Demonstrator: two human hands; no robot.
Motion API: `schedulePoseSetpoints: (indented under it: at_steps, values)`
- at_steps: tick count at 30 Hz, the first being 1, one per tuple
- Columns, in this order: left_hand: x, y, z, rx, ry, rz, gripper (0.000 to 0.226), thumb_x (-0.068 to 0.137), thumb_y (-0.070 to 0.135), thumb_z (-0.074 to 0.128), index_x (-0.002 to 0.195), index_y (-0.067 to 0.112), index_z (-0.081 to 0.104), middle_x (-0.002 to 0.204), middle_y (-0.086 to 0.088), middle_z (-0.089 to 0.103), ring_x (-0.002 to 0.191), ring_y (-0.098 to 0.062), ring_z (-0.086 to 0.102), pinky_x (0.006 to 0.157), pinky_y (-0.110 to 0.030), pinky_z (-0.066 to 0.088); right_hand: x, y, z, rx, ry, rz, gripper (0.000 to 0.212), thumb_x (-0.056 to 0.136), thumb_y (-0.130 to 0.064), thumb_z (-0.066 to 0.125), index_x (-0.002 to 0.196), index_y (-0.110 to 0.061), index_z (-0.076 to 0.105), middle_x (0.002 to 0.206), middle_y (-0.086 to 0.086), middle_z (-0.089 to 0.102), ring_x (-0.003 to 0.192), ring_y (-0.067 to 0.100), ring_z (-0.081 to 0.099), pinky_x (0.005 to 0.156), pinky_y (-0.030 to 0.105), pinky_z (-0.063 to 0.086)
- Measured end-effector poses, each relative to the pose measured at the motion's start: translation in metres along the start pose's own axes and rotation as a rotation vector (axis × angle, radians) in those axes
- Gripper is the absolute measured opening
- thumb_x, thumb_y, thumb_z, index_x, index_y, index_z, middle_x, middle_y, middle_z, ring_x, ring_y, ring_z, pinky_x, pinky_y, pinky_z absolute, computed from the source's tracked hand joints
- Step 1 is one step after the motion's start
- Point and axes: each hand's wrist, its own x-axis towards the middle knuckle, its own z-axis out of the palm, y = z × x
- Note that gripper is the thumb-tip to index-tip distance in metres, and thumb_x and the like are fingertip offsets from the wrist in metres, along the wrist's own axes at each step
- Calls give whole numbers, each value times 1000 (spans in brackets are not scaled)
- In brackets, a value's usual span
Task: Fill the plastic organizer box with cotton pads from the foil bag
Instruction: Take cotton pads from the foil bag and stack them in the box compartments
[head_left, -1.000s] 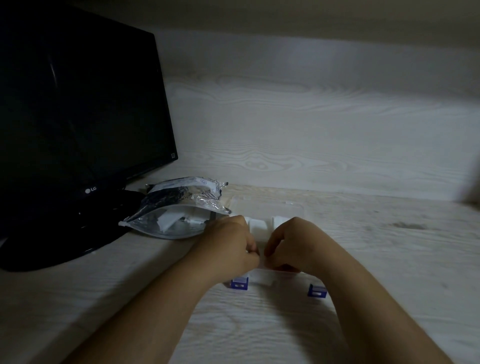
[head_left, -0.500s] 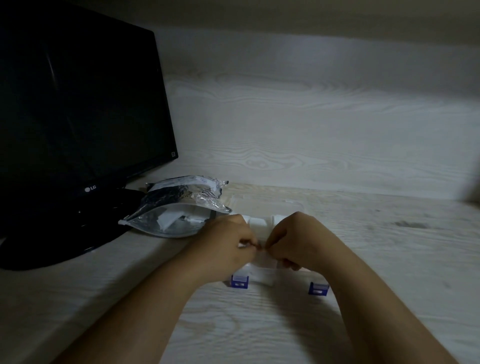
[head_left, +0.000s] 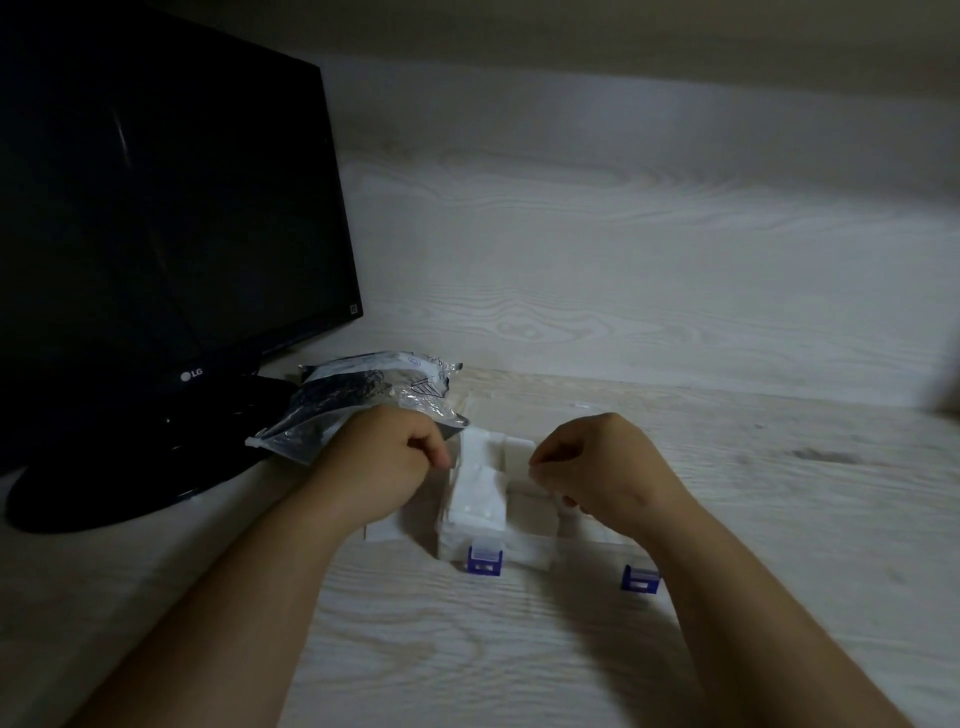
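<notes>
The clear plastic organizer box (head_left: 540, 556) lies on the pale wooden desk, its two blue latches facing me. White cotton pads (head_left: 478, 488) fill its left compartments. The silver foil bag (head_left: 374, 400) lies to the box's left, by the monitor foot, partly behind my left hand. My left hand (head_left: 395, 457) hovers at the box's left edge with fingers curled; nothing shows in it. My right hand (head_left: 597, 462) is over the box's right half, thumb and forefinger together, and I see nothing between them. The compartments under it are hidden.
A black monitor (head_left: 156, 208) on a round black foot (head_left: 130, 488) fills the left side. One loose white pad (head_left: 384, 531) lies on the desk just left of the box. A wood-grain back wall (head_left: 623, 260) rises behind the desk.
My hands, which met over the middle of the box, have drawn apart, the left going left and the right going right. The stacked pads between them now show.
</notes>
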Motion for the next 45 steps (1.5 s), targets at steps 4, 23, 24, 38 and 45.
schedulePoseSetpoints:
  at_steps: [4,23,24,38,45]
  values:
    - [-1,-4,-4,167,-59,-72,28,68,12,58,67,37,71,68,18,68,72,-3,63,74,-27,55,0,0,1,-2,-1,-5,15,85,-15,66,75,-24,73,61,-9,65,48,5,60,41,12,40]
    - [-4,4,-1,51,126,-54,28,71,9,78,63,19,54,62,5,57,59,-11,53,54,-24,39,2,3,2,9,27,-22,12,85,-15,66,78,-20,74,63,-8,66,50,7,62,43,13,43]
    - [-4,8,-1,-13,163,-48,29,71,6,79,61,19,55,59,6,57,54,-5,52,51,-21,39,3,3,2,24,35,-19,11,84,-15,66,78,-19,75,63,-7,66,50,8,62,43,14,43]
    - [-13,42,18,-669,84,-59,18,82,-8,67,81,10,68,60,2,68,52,-4,60,53,-15,47,-1,-3,-1,562,16,1,10,87,-4,68,89,-1,59,80,17,71,66,20,68,70,36,59]
    - [-13,42,25,-530,81,8,20,80,-3,73,75,16,68,65,3,68,56,-3,62,55,-15,48,-1,-2,-6,556,-5,35,4,86,4,63,89,1,64,73,15,69,64,23,67,69,39,60]
